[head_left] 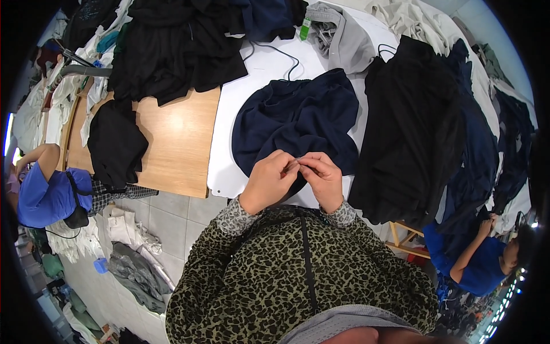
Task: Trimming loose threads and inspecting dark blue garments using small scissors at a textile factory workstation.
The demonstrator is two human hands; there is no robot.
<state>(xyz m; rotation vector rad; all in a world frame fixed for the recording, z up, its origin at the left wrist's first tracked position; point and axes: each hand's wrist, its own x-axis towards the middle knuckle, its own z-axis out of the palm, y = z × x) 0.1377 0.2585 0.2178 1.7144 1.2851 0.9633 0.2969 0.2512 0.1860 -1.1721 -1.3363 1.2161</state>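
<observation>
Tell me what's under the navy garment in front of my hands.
White tabletop shows along the left edge of the navy garment, apparently continuing beneath it. The cloth covers anything else underneath, so that can't be seen.

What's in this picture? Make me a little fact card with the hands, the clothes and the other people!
Left hand: fingers in a pinch grip
Right hand: pinching too, fingertips close to the left's; anything between is too small to tell
Just beyond hands: navy garment on a white tabletop
Right: large black garment
Far side: gray garment, green tag
Other people: person in blue-purple, left; person in blue, right
</observation>
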